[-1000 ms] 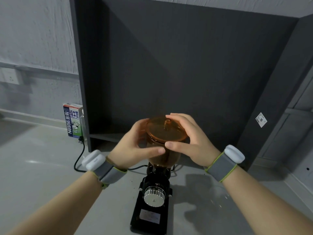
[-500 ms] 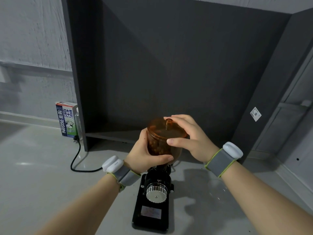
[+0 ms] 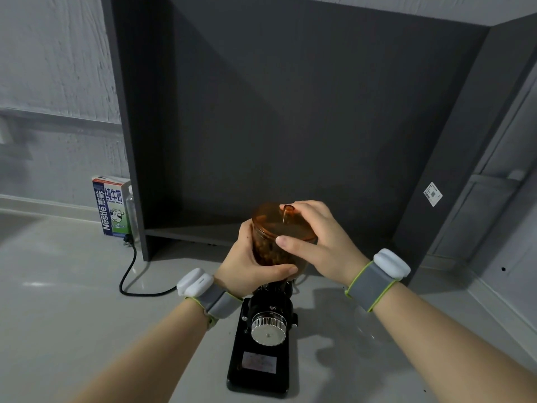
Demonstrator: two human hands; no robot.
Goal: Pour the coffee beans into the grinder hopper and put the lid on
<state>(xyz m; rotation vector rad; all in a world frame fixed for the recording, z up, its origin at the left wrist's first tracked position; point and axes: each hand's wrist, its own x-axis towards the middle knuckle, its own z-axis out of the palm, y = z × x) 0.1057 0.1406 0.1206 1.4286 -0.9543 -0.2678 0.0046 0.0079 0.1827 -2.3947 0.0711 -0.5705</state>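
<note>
A pale grey desk (image 3: pixel 58 315) runs up to a textured grey wall (image 3: pixel 52 68), with a tall dark open cabinet (image 3: pixel 290 112) standing on it at the back. A black grinder (image 3: pixel 263 353) sits in front, its amber hopper (image 3: pixel 268 251) holding coffee beans (image 3: pixel 266 253). The left hand (image 3: pixel 247 266) is wrapped around the hopper's side; the right hand (image 3: pixel 322 242) grips the amber lid (image 3: pixel 276 222) resting on top. A milk carton (image 3: pixel 110 206) stands left, beside the cabinet.

Grinder (image 3: pixel 261 356) near counter's (image 3: pixel 58 315) front edge; my hands on its hopper (image 3: pixel 268 251), lid (image 3: pixel 273 223) on top; milk carton (image 3: pixel 110 206) back left.
</note>
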